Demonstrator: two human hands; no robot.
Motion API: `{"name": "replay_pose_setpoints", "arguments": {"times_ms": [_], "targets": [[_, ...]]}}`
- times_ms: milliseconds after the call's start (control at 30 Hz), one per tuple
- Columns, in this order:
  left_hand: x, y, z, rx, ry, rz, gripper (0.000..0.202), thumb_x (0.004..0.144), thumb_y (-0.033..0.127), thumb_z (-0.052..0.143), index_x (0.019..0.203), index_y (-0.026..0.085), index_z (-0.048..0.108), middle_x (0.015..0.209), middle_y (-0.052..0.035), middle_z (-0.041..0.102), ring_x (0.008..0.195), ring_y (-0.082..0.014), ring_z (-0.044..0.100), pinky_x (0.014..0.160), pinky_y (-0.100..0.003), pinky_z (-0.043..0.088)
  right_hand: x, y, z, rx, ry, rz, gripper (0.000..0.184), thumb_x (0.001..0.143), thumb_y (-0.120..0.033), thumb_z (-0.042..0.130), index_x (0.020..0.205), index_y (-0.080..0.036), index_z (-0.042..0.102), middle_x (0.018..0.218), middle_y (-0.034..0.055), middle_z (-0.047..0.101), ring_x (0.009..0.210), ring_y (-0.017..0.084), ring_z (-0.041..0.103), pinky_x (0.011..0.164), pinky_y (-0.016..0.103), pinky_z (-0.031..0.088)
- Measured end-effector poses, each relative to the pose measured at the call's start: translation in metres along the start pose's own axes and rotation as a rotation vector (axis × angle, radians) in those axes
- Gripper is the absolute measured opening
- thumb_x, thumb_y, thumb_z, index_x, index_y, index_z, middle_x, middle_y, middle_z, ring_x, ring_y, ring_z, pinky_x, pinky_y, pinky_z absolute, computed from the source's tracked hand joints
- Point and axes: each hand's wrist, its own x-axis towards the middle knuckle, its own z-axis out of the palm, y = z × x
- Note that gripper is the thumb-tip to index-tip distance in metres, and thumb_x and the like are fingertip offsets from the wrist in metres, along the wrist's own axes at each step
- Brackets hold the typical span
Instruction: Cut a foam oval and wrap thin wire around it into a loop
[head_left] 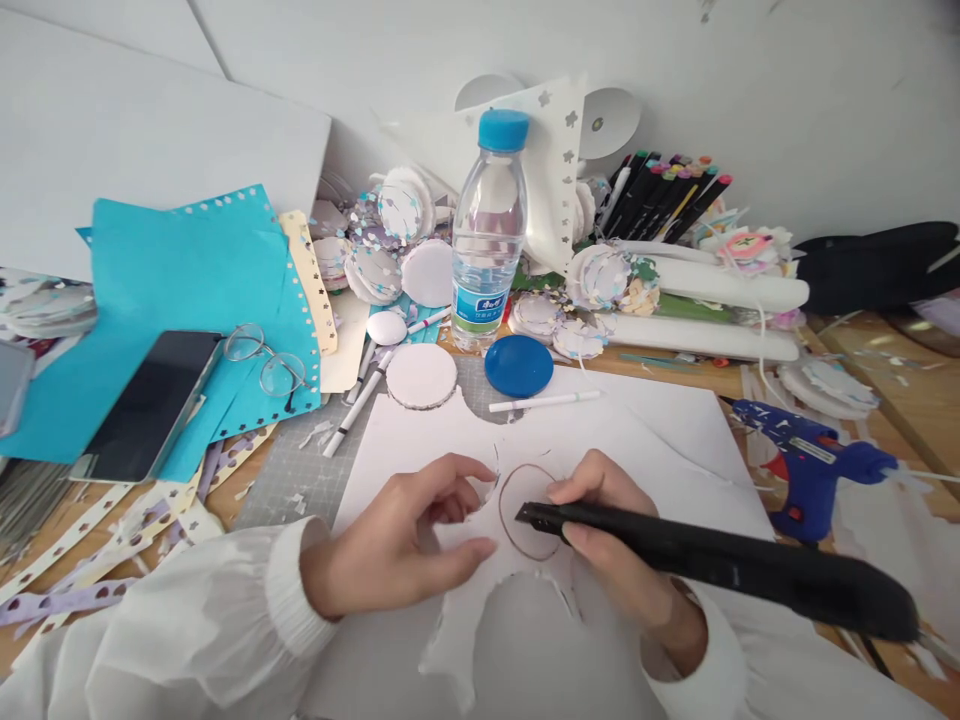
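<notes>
In my right hand [611,510] is a long black utility knife [712,548], gripped near its front end. Its tip points left, over a circle outline [504,500] drawn on a thick white sheet [675,430]. My left hand [416,535] rests on the sheet left of the outline, thumb and fingers apart, holding nothing. Curved bites are cut out of the sheet around the outline. Behind the hands lie a white disc [421,376], a blue round lid [519,366] and a white marker [545,402].
A water bottle [489,235] stands behind the lid. A blue glue gun [810,465] lies at the right. On the left are a phone [154,400], eyeglasses [264,358] and blue paper [180,270]. Several black markers [664,195] and decorated white discs [375,275] crowd the back.
</notes>
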Motion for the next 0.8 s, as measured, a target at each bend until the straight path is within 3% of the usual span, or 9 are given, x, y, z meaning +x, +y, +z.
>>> {"name": "replay_pose_setpoints", "arguments": {"times_ms": [100, 200, 400, 500, 633, 800], "targets": [[0.002, 0.000, -0.002, -0.364, -0.076, -0.170, 0.037, 0.086, 0.034, 0.060, 0.114, 0.020, 0.041, 0.072, 0.0034, 0.055, 0.058, -0.0082, 0.046, 0.052, -0.020, 0.035, 0.004, 0.005, -0.007, 0.072, -0.040, 0.010, 0.016, 0.085, -0.038, 0.061, 0.086, -0.023, 0.056, 0.073, 0.0011, 0.058, 0.061, 0.016, 0.050, 0.054, 0.028, 0.037], [0.005, -0.003, -0.003, -0.524, -0.104, -0.290, 0.048, 0.084, 0.035, 0.064, 0.119, 0.019, 0.035, 0.069, 0.0043, 0.058, 0.052, -0.0058, 0.042, 0.047, -0.016, 0.031, 0.003, 0.006, -0.008, 0.103, -0.065, 0.013, 0.020, 0.084, -0.042, 0.063, 0.085, -0.023, 0.056, 0.070, 0.0001, 0.057, 0.058, 0.016, 0.049, 0.053, 0.027, 0.036], [0.005, -0.006, 0.001, -0.485, 0.016, -0.306, 0.073, 0.081, 0.029, 0.067, 0.138, 0.025, 0.023, 0.078, 0.0030, 0.060, 0.056, -0.0074, 0.050, 0.045, -0.016, 0.042, -0.005, -0.002, 0.003, 0.010, 0.135, 0.011, 0.004, 0.092, -0.025, 0.056, 0.095, -0.027, 0.054, 0.074, -0.0028, 0.056, 0.058, 0.012, 0.047, 0.050, 0.023, 0.035], [0.003, -0.006, 0.005, -0.458, 0.013, -0.305, 0.071, 0.081, 0.030, 0.066, 0.138, 0.026, 0.025, 0.080, 0.0026, 0.057, 0.056, -0.0082, 0.050, 0.042, -0.017, 0.045, -0.002, -0.009, 0.007, -0.076, 0.112, 0.056, 0.004, 0.093, -0.022, 0.052, 0.094, -0.027, 0.052, 0.069, -0.0048, 0.052, 0.053, 0.011, 0.043, 0.045, 0.021, 0.032], [0.002, -0.005, 0.007, -0.420, 0.078, -0.264, 0.065, 0.080, 0.027, 0.068, 0.133, 0.026, 0.030, 0.080, 0.0035, 0.056, 0.059, -0.0071, 0.053, 0.049, -0.016, 0.044, 0.004, -0.009, 0.004, -0.086, 0.111, 0.058, 0.006, 0.093, -0.024, 0.053, 0.098, -0.026, 0.051, 0.069, -0.0047, 0.052, 0.054, 0.011, 0.045, 0.047, 0.022, 0.034], [0.002, -0.005, 0.008, -0.410, 0.084, -0.246, 0.053, 0.076, 0.020, 0.070, 0.111, 0.027, 0.031, 0.086, 0.0047, 0.056, 0.060, -0.0065, 0.061, 0.055, -0.018, 0.047, 0.001, -0.003, 0.007, -0.079, 0.116, 0.026, 0.007, 0.093, -0.024, 0.053, 0.099, -0.026, 0.049, 0.070, -0.0042, 0.052, 0.059, 0.013, 0.048, 0.051, 0.023, 0.039]]}}
